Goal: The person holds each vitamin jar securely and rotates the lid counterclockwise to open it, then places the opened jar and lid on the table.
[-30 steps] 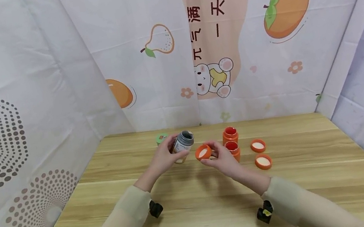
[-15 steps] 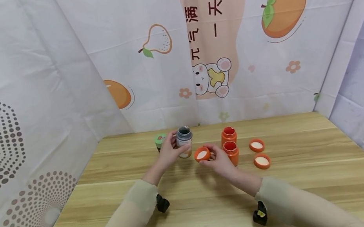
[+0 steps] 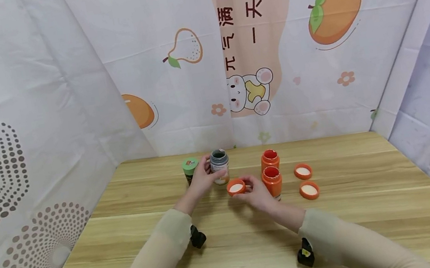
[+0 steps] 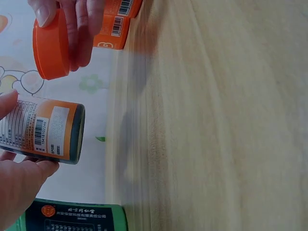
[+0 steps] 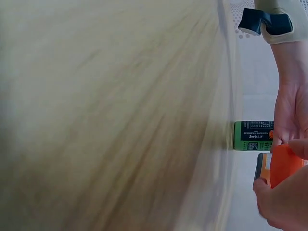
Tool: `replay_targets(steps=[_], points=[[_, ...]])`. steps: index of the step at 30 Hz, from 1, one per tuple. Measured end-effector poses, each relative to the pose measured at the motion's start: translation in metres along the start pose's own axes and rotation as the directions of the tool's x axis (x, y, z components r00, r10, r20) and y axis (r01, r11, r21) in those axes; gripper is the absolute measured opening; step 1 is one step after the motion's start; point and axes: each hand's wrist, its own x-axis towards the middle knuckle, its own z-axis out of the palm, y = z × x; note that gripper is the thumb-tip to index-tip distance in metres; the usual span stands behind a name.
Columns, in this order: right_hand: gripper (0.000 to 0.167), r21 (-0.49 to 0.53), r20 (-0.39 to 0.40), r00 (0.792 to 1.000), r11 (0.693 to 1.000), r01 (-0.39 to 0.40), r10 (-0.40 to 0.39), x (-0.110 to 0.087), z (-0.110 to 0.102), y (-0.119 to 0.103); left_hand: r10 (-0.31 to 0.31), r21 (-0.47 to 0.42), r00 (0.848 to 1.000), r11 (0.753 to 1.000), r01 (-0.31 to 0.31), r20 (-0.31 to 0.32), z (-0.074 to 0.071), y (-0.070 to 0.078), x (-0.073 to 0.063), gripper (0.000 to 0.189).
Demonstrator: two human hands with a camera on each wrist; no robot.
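Observation:
My left hand (image 3: 202, 179) grips a grey, uncapped jar (image 3: 220, 168) with a white and orange label, held nearly upright. In the left wrist view, a gap shows between the grey jar's base (image 4: 77, 134) and the wooden table. My right hand (image 3: 257, 194) pinches an orange screw lid (image 3: 236, 187) by its rim, white inside facing up toward the head camera. The lid is just in front and to the right of the grey jar, apart from it. A green-capped dark jar (image 3: 190, 169) stands left of the left hand, partly behind its fingers.
Two uncapped orange jars (image 3: 273, 180) stand one behind the other, right of the right hand. Two orange lids (image 3: 309, 190) lie inside-up farther right. The wooden table (image 3: 235, 262) meets a printed curtain (image 3: 180, 125) at its back edge.
The grey jar has gone from tilted to nearly upright and shifted slightly back. The orange lid has dropped a little and moved left with the right hand, its inside turned more upward.

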Motion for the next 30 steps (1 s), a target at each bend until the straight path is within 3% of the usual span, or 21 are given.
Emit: replay_targets(steps=[5, 16, 19, 30], points=[[0.050, -0.057, 0.010, 1.000, 0.998, -0.022, 0.022, 0.000, 0.000, 0.006, -0.024, -0.021, 1.000, 0.999, 0.024, -0.003, 0.002, -0.002, 0.003, 0.061], [0.051, -0.059, 0.042, 0.999, 0.998, -0.031, 0.034, 0.002, 0.001, 0.011, -0.040, -0.070, 0.998, 0.997, 0.043, 0.047, 0.003, -0.011, 0.013, 0.063], [0.051, -0.087, 0.057, 0.997, 0.995, -0.040, 0.045, 0.004, 0.000, 0.013, -0.058, -0.068, 0.998, 0.996, 0.060, 0.027, 0.006, -0.015, 0.018, 0.062], [0.052, -0.177, 0.139, 0.990, 0.983, 0.043, -0.018, 0.010, -0.003, 0.023, -0.072, -0.054, 0.997, 0.996, 0.074, 0.023, 0.011, -0.019, 0.022, 0.059]])
